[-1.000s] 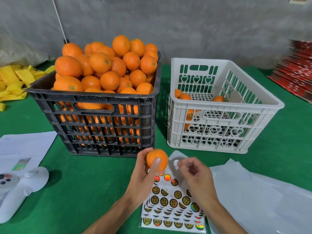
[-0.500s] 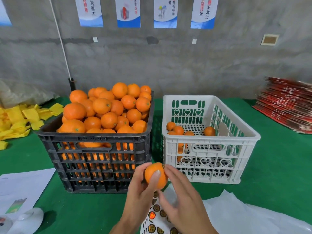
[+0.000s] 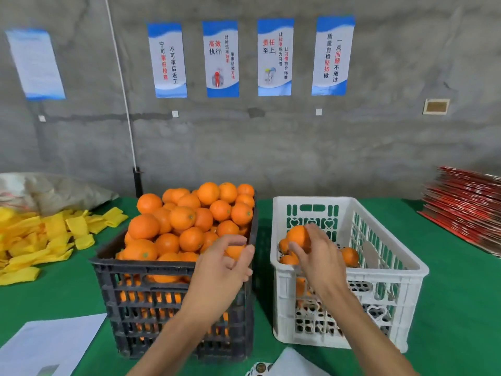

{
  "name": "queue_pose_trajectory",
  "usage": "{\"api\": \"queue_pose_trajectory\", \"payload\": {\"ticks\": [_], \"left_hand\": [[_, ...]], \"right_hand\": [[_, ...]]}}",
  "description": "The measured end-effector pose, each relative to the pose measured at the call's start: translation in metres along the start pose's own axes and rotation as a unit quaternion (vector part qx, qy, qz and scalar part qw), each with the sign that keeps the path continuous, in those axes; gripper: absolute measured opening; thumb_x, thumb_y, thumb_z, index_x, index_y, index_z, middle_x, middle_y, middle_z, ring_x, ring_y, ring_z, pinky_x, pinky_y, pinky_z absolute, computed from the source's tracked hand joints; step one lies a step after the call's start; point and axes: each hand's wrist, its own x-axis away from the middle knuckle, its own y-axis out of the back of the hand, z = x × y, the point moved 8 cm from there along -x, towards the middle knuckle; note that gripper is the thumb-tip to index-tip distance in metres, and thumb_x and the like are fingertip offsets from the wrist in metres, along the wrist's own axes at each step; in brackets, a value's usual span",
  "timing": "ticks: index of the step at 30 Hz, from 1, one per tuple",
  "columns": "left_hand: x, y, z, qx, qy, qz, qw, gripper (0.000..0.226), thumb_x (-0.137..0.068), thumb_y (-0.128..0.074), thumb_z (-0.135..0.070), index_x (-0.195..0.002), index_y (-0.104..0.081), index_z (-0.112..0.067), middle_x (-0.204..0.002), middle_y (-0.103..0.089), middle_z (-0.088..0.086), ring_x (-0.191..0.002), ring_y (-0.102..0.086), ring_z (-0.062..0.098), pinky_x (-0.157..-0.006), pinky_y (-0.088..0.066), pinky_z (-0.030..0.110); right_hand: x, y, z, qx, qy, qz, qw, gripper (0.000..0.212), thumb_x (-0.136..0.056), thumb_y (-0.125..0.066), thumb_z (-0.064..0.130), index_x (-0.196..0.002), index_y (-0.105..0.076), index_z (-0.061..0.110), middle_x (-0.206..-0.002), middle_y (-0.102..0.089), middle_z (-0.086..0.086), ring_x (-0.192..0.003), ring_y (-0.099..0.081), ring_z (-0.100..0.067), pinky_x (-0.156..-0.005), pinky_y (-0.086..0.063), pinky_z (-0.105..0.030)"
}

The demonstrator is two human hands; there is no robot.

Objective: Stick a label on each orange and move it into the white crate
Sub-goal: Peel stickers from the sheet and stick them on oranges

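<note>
My right hand [image 3: 318,257] grips an orange [image 3: 298,236] from above, just inside the near left part of the white crate [image 3: 393,271]. A few other oranges [image 3: 350,256] lie on that crate's floor. My left hand [image 3: 223,265] hovers over the front right corner of the black crate [image 3: 141,267]. Its fingers and thumb curl round an orange [image 3: 234,252] on top of the heaped pile [image 3: 187,215]. Only a corner of the label sheet [image 3: 259,368] shows at the bottom edge.
The crates stand side by side on a green table [image 3: 455,308]. Yellow foam sleeves [image 3: 40,240] lie at the left, a red stack [image 3: 469,202] at the right. White paper [image 3: 51,346] lies front left and more white sheets [image 3: 294,362] at the bottom edge.
The orange passed from my left hand to my right, which carried it into the white crate. My left hand moved up to the black crate's pile. The view tilted upward.
</note>
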Motion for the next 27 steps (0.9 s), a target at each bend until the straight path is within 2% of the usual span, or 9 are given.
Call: {"api": "queue_pose_trajectory", "payload": {"ticks": [5, 7, 10, 13, 16, 18, 20, 24, 27], "left_hand": [[-0.038, 0.077, -0.003, -0.147, -0.070, -0.111, 0.980, 0.004, -0.099, -0.071, -0.036, -0.099, -0.067, -0.037, -0.080, -0.072, -0.013, -0.073, -0.066, 0.006, -0.061, -0.047, 0.028], [-0.065, 0.096, -0.003, -0.249, -0.100, -0.138, 0.953, 0.018, -0.095, -0.076, -0.024, -0.111, -0.069, -0.024, -0.104, -0.071, -0.005, -0.096, -0.066, 0.015, -0.077, -0.052, 0.036], [-0.108, 0.103, 0.015, -0.444, -0.044, -0.088, 0.891, 0.050, -0.095, -0.074, -0.025, -0.141, -0.058, -0.017, -0.136, -0.055, 0.015, -0.124, -0.052, 0.040, -0.104, -0.044, 0.050], [-0.130, 0.103, 0.039, -0.522, 0.056, -0.039, 0.850, 0.061, -0.097, -0.070, -0.038, -0.152, -0.046, -0.026, -0.146, -0.047, 0.016, -0.129, -0.052, 0.043, -0.106, -0.047, 0.052], [-0.137, 0.100, 0.043, -0.492, 0.088, -0.028, 0.866, 0.066, -0.097, -0.072, -0.036, -0.155, -0.044, -0.024, -0.149, -0.047, 0.018, -0.127, -0.058, 0.042, -0.099, -0.054, 0.052], [-0.134, 0.102, 0.032, -0.464, 0.058, -0.058, 0.882, 0.065, -0.095, -0.075, -0.035, -0.153, -0.048, -0.022, -0.144, -0.055, 0.018, -0.124, -0.060, 0.040, -0.095, -0.055, 0.051], [-0.117, 0.098, 0.008, -0.392, -0.030, -0.124, 0.911, 0.063, -0.091, -0.078, -0.036, -0.148, -0.055, -0.023, -0.137, -0.062, 0.014, -0.119, -0.062, 0.035, -0.088, -0.055, 0.046], [-0.052, 0.061, -0.034, -0.149, -0.222, -0.144, 0.953, 0.057, -0.086, -0.086, -0.037, -0.137, -0.063, -0.029, -0.123, -0.065, -0.007, -0.098, -0.066, 0.010, -0.080, -0.055, 0.026], [-0.010, 0.024, -0.035, -0.027, -0.262, -0.101, 0.959, 0.052, -0.087, -0.082, -0.041, -0.135, -0.064, -0.033, -0.126, -0.062, -0.011, -0.102, -0.068, 0.013, -0.069, -0.054, 0.016]], "right_hand": [[-0.019, -0.017, -0.009, -0.030, -0.036, 0.007, 0.999, 0.053, -0.100, -0.052, -0.001, -0.151, -0.045, 0.012, -0.172, -0.009, -0.004, -0.111, -0.067, -0.030, -0.094, -0.055, -0.047], [-0.022, -0.022, -0.011, -0.100, -0.034, -0.002, 0.994, 0.059, -0.096, -0.046, -0.011, -0.150, -0.048, 0.012, -0.172, -0.009, 0.003, -0.137, -0.050, -0.026, -0.103, -0.051, -0.044], [-0.018, -0.037, -0.006, -0.155, -0.006, 0.016, 0.988, 0.058, -0.095, -0.047, -0.012, -0.149, -0.047, 0.008, -0.169, -0.020, 0.001, -0.140, -0.044, -0.032, -0.103, -0.049, -0.045], [-0.006, -0.050, -0.006, -0.129, 0.048, 0.028, 0.990, 0.053, -0.098, -0.052, -0.001, -0.150, -0.045, 0.006, -0.162, -0.030, -0.006, -0.141, -0.040, -0.043, -0.110, -0.044, -0.050], [-0.002, -0.054, -0.003, -0.119, 0.092, 0.038, 0.988, 0.049, -0.101, -0.047, 0.004, -0.150, -0.045, 0.008, -0.164, -0.030, -0.008, -0.147, -0.034, -0.042, -0.115, -0.036, -0.064], [0.001, -0.047, 0.000, -0.093, 0.090, 0.008, 0.992, 0.044, -0.099, -0.051, -0.002, -0.142, -0.057, 0.007, -0.163, -0.035, -0.005, -0.148, -0.036, -0.029, -0.122, -0.033, -0.047], [0.005, -0.035, 0.004, -0.088, 0.096, -0.029, 0.991, 0.039, -0.099, -0.054, -0.002, -0.134, -0.065, 0.009, -0.160, -0.040, -0.002, -0.145, -0.039, -0.020, -0.121, -0.030, -0.030], [0.020, -0.019, 0.033, -0.159, 0.131, -0.049, 0.977, 0.034, -0.102, -0.054, 0.002, -0.134, -0.066, 0.006, -0.149, -0.054, -0.005, -0.139, -0.049, -0.019, -0.119, -0.039, -0.043], [0.038, -0.005, 0.062, -0.229, 0.188, -0.046, 0.954, 0.034, -0.104, -0.054, 0.009, -0.138, -0.062, 0.008, -0.144, -0.059, 0.000, -0.135, -0.052, -0.010, -0.111, -0.047, -0.037]]}}
